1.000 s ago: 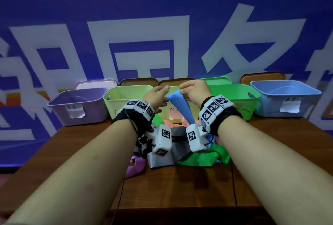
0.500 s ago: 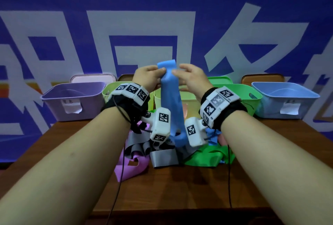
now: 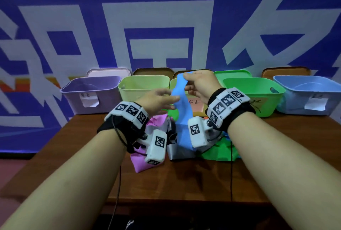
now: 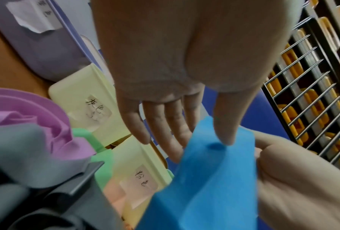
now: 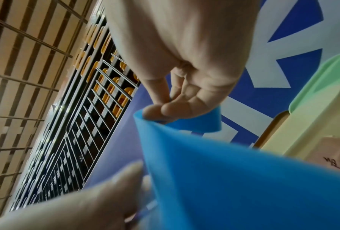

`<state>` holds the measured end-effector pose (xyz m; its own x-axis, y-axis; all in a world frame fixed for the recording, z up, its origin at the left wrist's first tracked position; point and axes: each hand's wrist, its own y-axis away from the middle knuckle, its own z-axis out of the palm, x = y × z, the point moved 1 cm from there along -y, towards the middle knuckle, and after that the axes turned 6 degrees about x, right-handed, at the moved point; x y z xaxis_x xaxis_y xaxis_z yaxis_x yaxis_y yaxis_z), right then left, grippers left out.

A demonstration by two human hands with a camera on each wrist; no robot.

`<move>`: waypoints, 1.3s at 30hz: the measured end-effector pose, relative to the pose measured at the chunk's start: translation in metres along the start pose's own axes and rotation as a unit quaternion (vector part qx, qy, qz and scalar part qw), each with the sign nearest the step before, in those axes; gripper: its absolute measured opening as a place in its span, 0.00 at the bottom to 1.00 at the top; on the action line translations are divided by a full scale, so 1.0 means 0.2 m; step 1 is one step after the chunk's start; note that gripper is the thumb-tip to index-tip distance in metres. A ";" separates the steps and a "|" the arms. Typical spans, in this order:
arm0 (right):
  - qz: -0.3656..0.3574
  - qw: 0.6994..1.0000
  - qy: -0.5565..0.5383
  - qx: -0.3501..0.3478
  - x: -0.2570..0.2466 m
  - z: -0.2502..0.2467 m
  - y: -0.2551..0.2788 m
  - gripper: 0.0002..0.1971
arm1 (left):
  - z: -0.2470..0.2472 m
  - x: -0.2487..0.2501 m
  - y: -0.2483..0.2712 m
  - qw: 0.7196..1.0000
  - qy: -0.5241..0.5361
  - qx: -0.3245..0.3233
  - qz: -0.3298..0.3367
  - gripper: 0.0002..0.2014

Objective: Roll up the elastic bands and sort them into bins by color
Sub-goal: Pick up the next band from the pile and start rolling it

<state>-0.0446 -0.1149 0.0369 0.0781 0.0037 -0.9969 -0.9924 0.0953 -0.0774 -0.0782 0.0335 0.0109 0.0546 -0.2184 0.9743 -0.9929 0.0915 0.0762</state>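
A long blue elastic band (image 3: pixel 181 119) hangs in front of the bins, its lower end reaching the pile on the table. My right hand (image 3: pixel 185 79) pinches the band's top end between thumb and fingers, as the right wrist view shows (image 5: pixel 159 112). Lower and to the left, my left hand (image 3: pixel 174 100) pinches the band's edge. In the left wrist view its thumb (image 4: pixel 222 132) presses a dimple into the blue band (image 4: pixel 204 186), with nearly straight fingers behind it. The blue bin (image 3: pixel 310 91) stands at the far right.
A row of bins lines the back of the wooden table (image 3: pixel 184 180): purple bin (image 3: pixel 92 89), pale green bin (image 3: pixel 144 86), a labelled one behind my hands, green bin (image 3: pixel 252 89). Pink band (image 3: pixel 142 159), grey band (image 3: pixel 177 152) and green band (image 3: pixel 219 150) lie heaped under my wrists.
Both hands lifted the blue band's end together. Now my left hand has dropped lower along the band, while the right hand keeps the top end.
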 end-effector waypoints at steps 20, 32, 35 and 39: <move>0.005 0.987 0.154 -0.054 0.20 -0.03 0.09 0.06 | 0.04 -0.08 -0.03 0.985 0.149 0.081 0.014 0.08; -0.007 0.998 0.027 0.051 0.13 -0.01 -0.11 0.10 | 0.03 0.02 -0.22 0.979 0.028 0.192 0.061 0.07; -0.035 0.996 0.048 0.073 0.13 0.06 -0.28 0.11 | -0.02 0.02 -0.46 0.972 0.056 0.214 0.073 0.11; -0.033 0.992 0.080 0.095 0.06 0.13 -0.54 0.11 | -0.11 0.09 -0.73 0.973 0.072 0.207 0.072 0.07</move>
<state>0.0661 -0.0990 0.0337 0.1109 -0.1650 -0.9800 -0.9485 0.2769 -0.1539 0.0706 0.0373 0.0224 -0.1030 -0.0905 0.9905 -0.9473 -0.2949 -0.1255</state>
